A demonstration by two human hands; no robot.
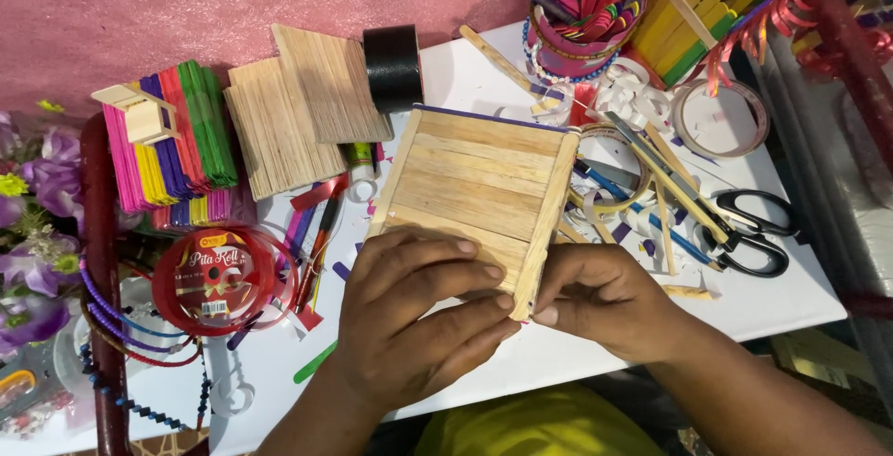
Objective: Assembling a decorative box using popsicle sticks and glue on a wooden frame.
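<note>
**Hands on a panel of wooden sticks**

Clutter covers a white tabletop that stands against a pink glittery backdrop. At far left lie bundles of coloured craft sticks and, just beside them, stacks of plain wooden sticks, with a roll of black tape behind. A red ribbon spool sits at near left, next to purple artificial flowers. At far right stands a cup of coloured sticks; black-handled scissors lie at the right edge.

The stick panel, a square of plain wooden sticks laid side by side with a framing stick along each side, rests flat in the middle of the table. Its near edge is under both hands. The left hand lies on the near part of the panel, fingers bent and pressing down on it. The right hand pinches the panel's near right corner between thumb and fingertips, just beside the left hand's fingers.
</note>
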